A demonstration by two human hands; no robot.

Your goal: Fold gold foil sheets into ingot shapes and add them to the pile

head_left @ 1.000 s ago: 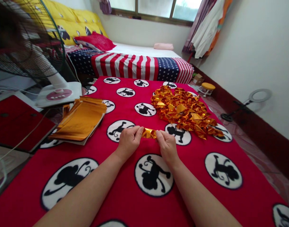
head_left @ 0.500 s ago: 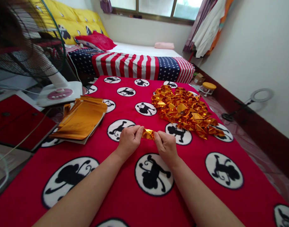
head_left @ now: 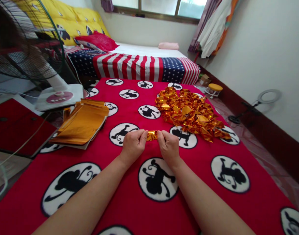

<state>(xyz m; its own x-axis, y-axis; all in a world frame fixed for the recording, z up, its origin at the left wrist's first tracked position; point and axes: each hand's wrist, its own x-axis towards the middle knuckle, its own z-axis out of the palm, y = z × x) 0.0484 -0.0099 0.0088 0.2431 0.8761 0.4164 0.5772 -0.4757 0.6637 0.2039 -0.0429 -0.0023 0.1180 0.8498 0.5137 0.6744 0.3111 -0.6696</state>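
A small folded piece of shiny gold foil paper (head_left: 152, 135) is stretched between my two fists, just above the red cloth (head_left: 125, 195). My left hand (head_left: 134, 143) pinches its left end between thumb and curled fingers. The right end sits in the closed fingers of my right hand (head_left: 169, 145). Both ends of the paper are hidden inside the grips. Beyond my right hand lies a heap of folded gold foil pieces (head_left: 188, 111). To the left of my left hand rests a stack of flat gold foil sheets (head_left: 82, 124).
A white-based electric fan (head_left: 60, 96) stands at the left, near a dark red box-like surface (head_left: 17, 127). Behind the cloth is a bed with a flag-patterned cover (head_left: 132, 67). On the floor at the right are a yellow stool (head_left: 215, 87) and a ring light (head_left: 269, 97).
My right hand has shifted slightly left, closer to my left hand, and the gold paper between them now looks shorter and more level. The whole view has moved a little.
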